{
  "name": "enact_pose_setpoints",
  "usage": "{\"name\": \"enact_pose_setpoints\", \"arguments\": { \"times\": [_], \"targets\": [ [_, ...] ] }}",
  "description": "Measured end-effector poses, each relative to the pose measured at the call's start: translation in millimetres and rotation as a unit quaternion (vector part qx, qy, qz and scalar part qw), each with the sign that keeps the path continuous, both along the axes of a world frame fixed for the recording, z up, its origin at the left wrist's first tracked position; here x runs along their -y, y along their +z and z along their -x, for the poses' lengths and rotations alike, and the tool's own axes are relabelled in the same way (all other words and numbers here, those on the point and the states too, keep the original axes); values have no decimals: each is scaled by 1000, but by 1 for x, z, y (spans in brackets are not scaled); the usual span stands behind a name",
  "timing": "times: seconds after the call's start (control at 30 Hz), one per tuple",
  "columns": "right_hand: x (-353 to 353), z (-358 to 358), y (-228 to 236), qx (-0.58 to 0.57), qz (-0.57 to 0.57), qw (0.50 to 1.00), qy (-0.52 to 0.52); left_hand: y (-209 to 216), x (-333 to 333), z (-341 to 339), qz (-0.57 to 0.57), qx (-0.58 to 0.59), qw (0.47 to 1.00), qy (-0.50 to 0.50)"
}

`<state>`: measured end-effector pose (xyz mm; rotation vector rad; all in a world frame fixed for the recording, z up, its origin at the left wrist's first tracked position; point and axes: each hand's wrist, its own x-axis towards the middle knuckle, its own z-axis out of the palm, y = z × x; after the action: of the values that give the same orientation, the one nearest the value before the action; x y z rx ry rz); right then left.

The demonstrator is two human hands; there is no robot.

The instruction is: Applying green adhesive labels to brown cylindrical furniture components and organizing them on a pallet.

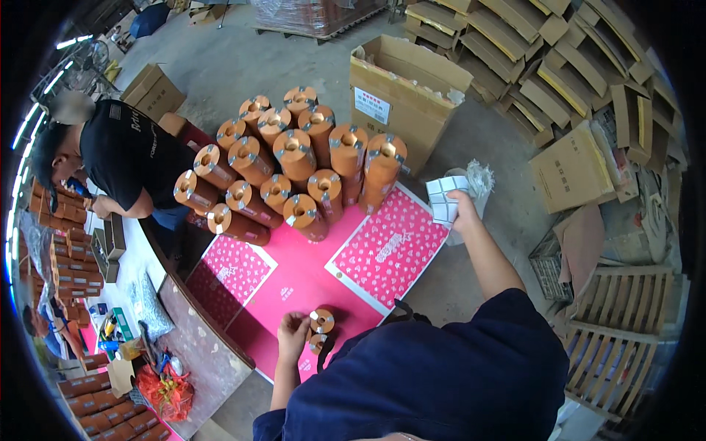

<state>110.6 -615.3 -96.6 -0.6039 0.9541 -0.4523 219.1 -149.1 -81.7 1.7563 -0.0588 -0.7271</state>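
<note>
Out to the right, my right hand (463, 211) grips white sheets marked with a dark grid (445, 197), perhaps sheets of labels. My left hand (293, 332) is low in the middle, its fingers bent and pinched together beside a short orange-brown roll (321, 320) with a hole in its centre. A small white piece shows on that roll's top near my fingertips; whether I hold it is too small to tell. A second such roll (318, 343) sits just behind it, toward me. Many taller orange-brown rolls (296, 151), with silvery patches on their top rims, stand grouped on the far part of the table.
The pink printed tabletop (309, 268) has white-bordered panels. An open carton (397, 99) stands beyond it, and crumpled clear plastic (480, 178) lies by my right hand. At left, a co-worker (136, 151) bends over another bench (213, 367). Flattened cartons and wooden pallets (610, 367) line the right.
</note>
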Motion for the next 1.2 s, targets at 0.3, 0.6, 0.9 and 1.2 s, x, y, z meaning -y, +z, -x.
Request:
{"name": "enact_pose_setpoints", "arguments": {
  "times": [0.3, 0.6, 0.9, 1.2],
  "targets": [
    [254, -148, 4, 77, -42, 996, -28, -55, -69, 42, -349, -45, 932, -82],
    [345, -225, 10, 79, 120, 983, 117, -12, -111, 70, -457, 5, 889, 40],
    [304, -219, -70, -48, 108, 992, 35, 13, -111, 121, -457, -80, 884, 52],
    [249, -212, 83, 164, 337, 926, -45, 4, -208, 105, -466, -7, 866, 181]
  ]
}}
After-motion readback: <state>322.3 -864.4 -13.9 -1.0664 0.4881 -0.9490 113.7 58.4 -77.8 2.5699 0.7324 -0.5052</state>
